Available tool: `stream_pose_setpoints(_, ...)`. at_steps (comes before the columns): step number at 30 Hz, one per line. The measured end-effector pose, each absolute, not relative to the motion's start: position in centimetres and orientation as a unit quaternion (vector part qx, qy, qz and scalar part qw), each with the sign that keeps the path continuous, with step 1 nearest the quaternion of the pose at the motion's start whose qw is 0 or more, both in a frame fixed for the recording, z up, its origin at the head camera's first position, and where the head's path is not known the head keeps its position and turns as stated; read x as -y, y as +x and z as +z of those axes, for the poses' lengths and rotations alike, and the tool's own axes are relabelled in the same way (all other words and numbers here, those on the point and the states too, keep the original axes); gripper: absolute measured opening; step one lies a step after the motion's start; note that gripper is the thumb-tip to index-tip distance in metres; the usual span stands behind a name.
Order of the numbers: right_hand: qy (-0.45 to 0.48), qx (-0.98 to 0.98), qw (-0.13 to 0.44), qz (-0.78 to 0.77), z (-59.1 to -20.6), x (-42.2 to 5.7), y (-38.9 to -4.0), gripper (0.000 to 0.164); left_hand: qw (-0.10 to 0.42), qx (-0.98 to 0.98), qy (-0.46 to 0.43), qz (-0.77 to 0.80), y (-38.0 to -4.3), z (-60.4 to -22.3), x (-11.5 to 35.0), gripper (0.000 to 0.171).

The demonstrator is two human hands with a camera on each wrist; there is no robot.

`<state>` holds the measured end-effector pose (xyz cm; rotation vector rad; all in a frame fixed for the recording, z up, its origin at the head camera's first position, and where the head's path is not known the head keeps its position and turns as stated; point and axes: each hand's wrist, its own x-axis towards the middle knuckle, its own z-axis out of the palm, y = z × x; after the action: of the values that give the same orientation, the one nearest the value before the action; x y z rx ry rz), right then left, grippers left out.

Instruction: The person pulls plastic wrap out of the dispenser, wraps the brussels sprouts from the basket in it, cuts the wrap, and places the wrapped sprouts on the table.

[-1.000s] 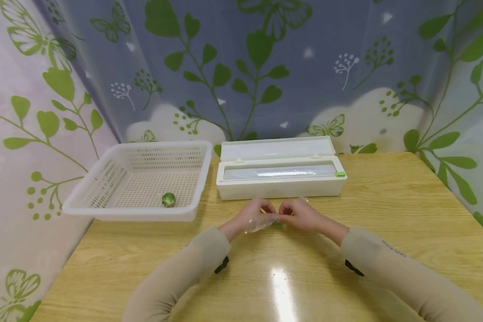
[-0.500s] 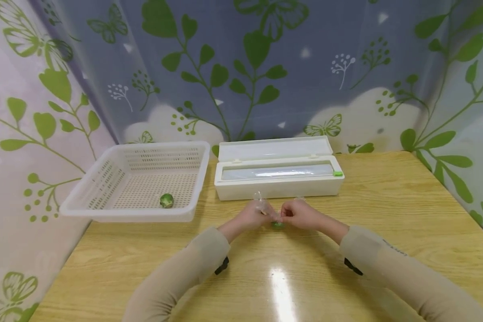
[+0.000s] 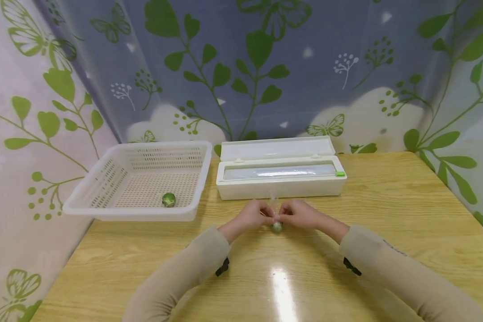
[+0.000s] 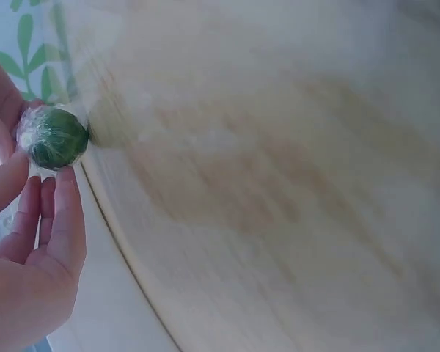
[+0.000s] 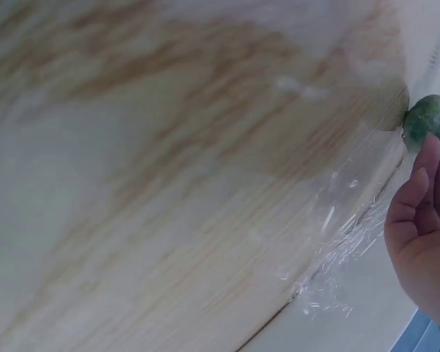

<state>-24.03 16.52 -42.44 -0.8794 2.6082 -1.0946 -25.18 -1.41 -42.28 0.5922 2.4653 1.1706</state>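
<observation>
A Brussels sprout (image 3: 277,227) wrapped in clear cling film rests on the wooden table between my two hands. My left hand (image 3: 251,214) pinches the gathered film just above the sprout. From the other side my right hand (image 3: 299,213) pinches the same bunch, its fingertips almost meeting the left ones. A loose tail of film (image 3: 273,201) sticks up between the hands. Close up in the left wrist view, the green sprout (image 4: 61,139) shows film wrinkled tightly round it. The right wrist view has the sprout (image 5: 427,117) at its right edge, with crumpled film (image 5: 326,286) nearby.
A white perforated basket (image 3: 129,211) stands at the left, with a single Brussels sprout (image 3: 168,200) inside. Behind my hands lies a long white cling film box (image 3: 281,190), lid up, holding a film roll (image 3: 279,171). A green slider (image 3: 340,174) sits at its right end.
The film that lay over my left hand has been gathered up into a bunch between both hands. The sprout now shows more fully below the fingertips. Basket and box have stayed put.
</observation>
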Motion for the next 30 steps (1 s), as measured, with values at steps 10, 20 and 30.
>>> stream_pose_setpoints(10,-0.281,-0.868,0.139,-0.385,-42.21,-16.39,-23.98,0.021,0.218,-0.855,0.204,0.423,-25.3,-42.23,1.59,0.013)
stream_pose_setpoints(20,-0.248,-0.863,0.168,-0.407,-42.17,-16.51,-23.52,0.017,0.194,-0.877,0.198,0.391,-25.0,-42.23,1.07,0.016)
stream_pose_setpoints(30,-0.203,-0.85,0.198,-0.444,-42.53,-16.33,-23.33,0.017,0.269,-0.837,0.142,0.456,-24.71,-42.34,0.88,0.016)
